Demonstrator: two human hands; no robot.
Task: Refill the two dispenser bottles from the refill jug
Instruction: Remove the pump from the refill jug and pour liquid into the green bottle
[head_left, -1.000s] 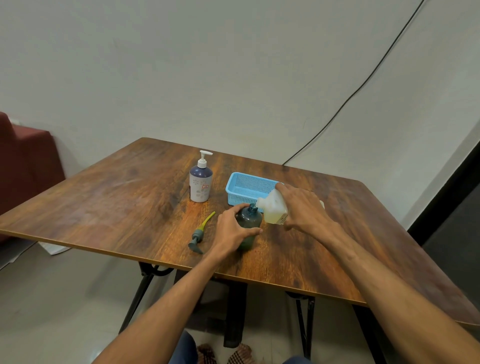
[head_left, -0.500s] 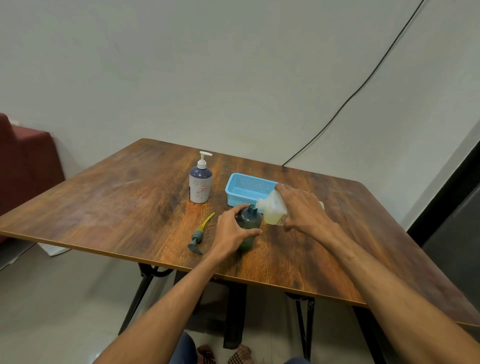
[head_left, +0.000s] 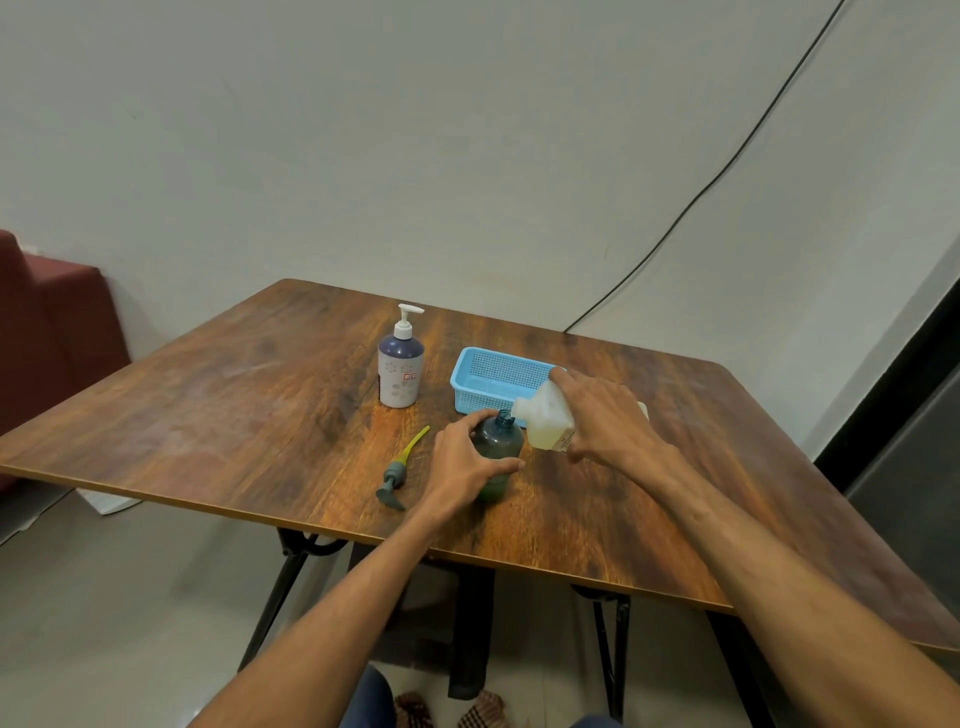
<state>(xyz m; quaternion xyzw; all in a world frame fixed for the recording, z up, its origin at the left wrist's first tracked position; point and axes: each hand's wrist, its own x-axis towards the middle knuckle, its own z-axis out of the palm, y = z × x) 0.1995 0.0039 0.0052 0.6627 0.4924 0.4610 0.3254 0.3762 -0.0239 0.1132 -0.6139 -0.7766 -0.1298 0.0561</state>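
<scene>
A dark green dispenser bottle (head_left: 498, 447) stands upright on the wooden table (head_left: 249, 415) with its pump off. My left hand (head_left: 460, 470) is wrapped around its side. My right hand (head_left: 602, 421) holds the pale refill jug (head_left: 545, 421) tipped to the left, its spout right at the green bottle's open neck. The removed pump (head_left: 400, 470), grey head with a yellow-green tube, lies on the table left of my left hand. A second dispenser bottle (head_left: 399, 371), purple and white with its white pump on, stands farther back to the left.
A light blue plastic basket (head_left: 493, 382) sits just behind the green bottle and the jug. The table's front edge runs close below my hands. A dark red seat (head_left: 47, 322) stands at the far left. A black cable (head_left: 727, 166) hangs along the wall.
The scene is nearly unchanged. My right hand keeps the jug tipped at the green bottle's neck, and my left hand stays on that bottle.
</scene>
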